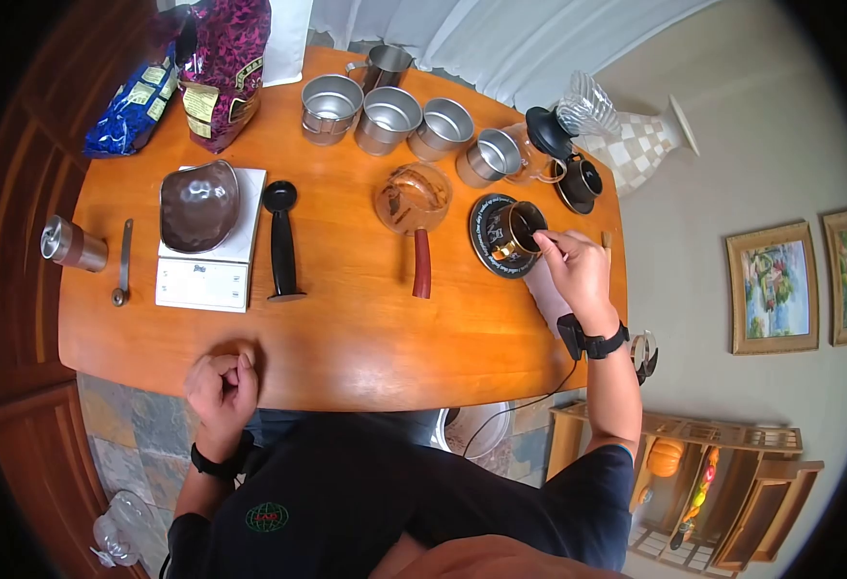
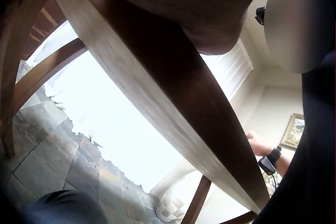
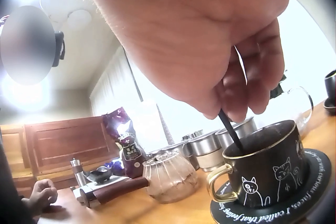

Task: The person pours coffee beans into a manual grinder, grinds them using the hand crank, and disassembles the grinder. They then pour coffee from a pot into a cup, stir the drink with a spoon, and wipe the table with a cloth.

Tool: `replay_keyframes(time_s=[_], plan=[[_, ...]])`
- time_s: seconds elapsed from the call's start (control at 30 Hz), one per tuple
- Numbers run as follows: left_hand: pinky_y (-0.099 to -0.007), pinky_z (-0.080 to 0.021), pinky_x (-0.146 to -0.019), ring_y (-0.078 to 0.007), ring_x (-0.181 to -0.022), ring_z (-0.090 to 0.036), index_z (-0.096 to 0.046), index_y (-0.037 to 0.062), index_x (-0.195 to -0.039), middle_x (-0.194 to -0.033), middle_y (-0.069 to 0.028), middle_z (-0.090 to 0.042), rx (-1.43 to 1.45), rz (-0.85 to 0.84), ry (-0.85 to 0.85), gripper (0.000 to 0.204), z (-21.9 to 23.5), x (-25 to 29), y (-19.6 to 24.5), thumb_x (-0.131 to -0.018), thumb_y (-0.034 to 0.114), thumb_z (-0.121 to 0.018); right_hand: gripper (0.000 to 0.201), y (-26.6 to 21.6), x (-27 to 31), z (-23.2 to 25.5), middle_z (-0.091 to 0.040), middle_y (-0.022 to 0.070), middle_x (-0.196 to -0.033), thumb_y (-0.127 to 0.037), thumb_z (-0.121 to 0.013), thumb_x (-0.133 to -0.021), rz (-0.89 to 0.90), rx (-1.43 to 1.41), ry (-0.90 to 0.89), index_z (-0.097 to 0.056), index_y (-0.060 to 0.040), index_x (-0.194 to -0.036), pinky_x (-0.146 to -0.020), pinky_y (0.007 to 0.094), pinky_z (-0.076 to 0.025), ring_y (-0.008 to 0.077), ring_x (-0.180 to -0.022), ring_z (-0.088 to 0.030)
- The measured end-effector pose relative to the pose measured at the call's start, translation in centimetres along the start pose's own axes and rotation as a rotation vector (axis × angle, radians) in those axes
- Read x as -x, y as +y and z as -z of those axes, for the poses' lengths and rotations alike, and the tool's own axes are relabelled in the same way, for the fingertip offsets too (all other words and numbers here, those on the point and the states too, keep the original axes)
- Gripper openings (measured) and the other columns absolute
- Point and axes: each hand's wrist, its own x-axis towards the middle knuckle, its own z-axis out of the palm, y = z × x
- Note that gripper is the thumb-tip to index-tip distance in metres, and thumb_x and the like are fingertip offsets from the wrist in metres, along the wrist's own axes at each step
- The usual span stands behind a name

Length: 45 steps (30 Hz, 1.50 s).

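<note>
Thumb and fingers of my right hand [image 1: 578, 270] [image 3: 210, 40] pinch a thin black stick [image 3: 231, 130], its lower end inside a black cup [image 1: 522, 230] [image 3: 270, 169]. What the cup holds cannot be made out. White cat drawings and a gold handle mark the cup, which stands on a black saucer [image 1: 482, 238] [image 3: 310, 205] with white lettering. My left hand [image 1: 222, 391] [image 2: 184, 8] [image 3: 43, 195] rests at the table's near edge, fingers loosely curled and holding nothing.
A glass pot [image 1: 414, 198] with a red-brown handle stands left of the saucer. Several metal cups [image 1: 389, 121] line the back. Further left are a black scoop [image 1: 282, 236], a white scale [image 1: 201, 285] under a dark dish [image 1: 199, 206], and a grinder [image 1: 74, 243]. A cloth [image 1: 547, 297] lies under my right forearm.
</note>
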Motion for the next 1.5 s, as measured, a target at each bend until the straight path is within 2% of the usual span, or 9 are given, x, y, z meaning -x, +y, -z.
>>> replay_keyframes(time_s=[0.3,0.43,0.7,0.83,1.0,1.13,1.3,1.5], plan=[[-0.0327,-0.038,-0.050,-0.0194,-0.052,-0.048,-0.058,0.0071,-0.081,-0.062,-0.0025,-0.049,-0.008,-0.008,0.011,0.020,0.1,0.0,0.2,-0.083,-0.006,-0.073,0.021,1.7,-0.8,-0.9,-0.070,0.0116,-0.077,-0.027,-0.073,-0.093,0.013,0.140,0.106,-0.080,-0.0073,-0.093,-0.059,0.0378,-0.050,0.0309,-0.068,-0.067],[-0.0325,-0.038,-0.050,-0.0192,-0.052,-0.048,-0.058,0.0070,-0.081,-0.062,-0.0024,-0.048,-0.001,-0.011,0.002,0.020,0.0,-0.1,0.1,-0.083,-0.006,-0.073,0.021,1.3,0.1,-0.1,-0.071,0.0113,-0.078,-0.027,-0.074,-0.093,-0.029,0.160,0.061,-0.079,-0.0068,-0.091,-0.059,0.0375,-0.050,0.0309,-0.067,-0.067],[-0.0322,-0.037,-0.050,-0.0189,-0.051,-0.047,-0.059,0.0069,-0.081,-0.062,-0.0019,-0.048,0.007,-0.012,0.009,0.020,0.0,-0.2,0.1,-0.083,-0.006,-0.073,0.020,0.1,0.3,-0.6,-0.071,0.0116,-0.076,-0.025,-0.074,-0.094,0.006,0.025,0.046,-0.080,-0.0055,-0.096,-0.056,0.0339,-0.049,0.0254,-0.062,-0.067],[-0.0322,-0.037,-0.050,-0.0188,-0.051,-0.047,-0.059,0.0070,-0.081,-0.062,-0.0019,-0.048,-0.008,-0.011,0.008,0.020,0.1,-0.1,0.1,-0.083,-0.006,-0.073,0.020,-0.2,-0.5,-0.9,-0.072,0.0116,-0.077,-0.025,-0.073,-0.094,0.006,0.035,0.049,-0.080,-0.0062,-0.097,-0.057,0.0358,-0.050,0.0277,-0.064,-0.068],[-0.0325,-0.037,-0.050,-0.0193,-0.051,-0.047,-0.058,0.0068,-0.081,-0.062,-0.0021,-0.049,-0.011,-0.016,0.016,0.020,0.0,0.0,0.0,-0.083,-0.006,-0.073,0.021,0.7,-0.3,-1.0,-0.073,0.0122,-0.080,-0.026,-0.072,-0.094,0.056,0.186,0.117,-0.080,-0.0066,-0.093,-0.061,0.0390,-0.053,0.0327,-0.070,-0.069],[-0.0327,-0.037,-0.050,-0.0196,-0.051,-0.047,-0.058,0.0067,-0.080,-0.062,-0.0022,-0.049,-0.012,-0.019,0.011,0.020,-0.1,-0.2,0.2,-0.083,-0.006,-0.073,0.022,0.6,0.6,-0.2,-0.073,0.0125,-0.080,-0.026,-0.072,-0.094,0.032,0.192,0.104,-0.079,-0.0063,-0.091,-0.061,0.0378,-0.053,0.0319,-0.070,-0.070],[-0.0327,-0.036,-0.050,-0.0198,-0.051,-0.047,-0.058,0.0065,-0.079,-0.062,-0.0027,-0.048,0.000,-0.014,0.003,0.020,-0.1,-0.3,0.2,-0.083,-0.006,-0.073,0.022,-0.9,0.9,0.3,-0.073,0.0131,-0.080,-0.027,-0.072,-0.094,-0.040,0.046,-0.004,-0.080,-0.0066,-0.093,-0.060,0.0371,-0.052,0.0292,-0.069,-0.070],[-0.0327,-0.036,-0.050,-0.0198,-0.051,-0.047,-0.058,0.0063,-0.079,-0.062,-0.0030,-0.048,-0.003,-0.017,0.010,0.020,0.1,-0.4,0.4,-0.083,-0.006,-0.073,0.021,-0.4,-0.1,-0.7,-0.073,0.0125,-0.080,-0.027,-0.072,-0.094,-0.028,0.062,0.047,-0.080,-0.0074,-0.095,-0.060,0.0374,-0.052,0.0301,-0.068,-0.070]])
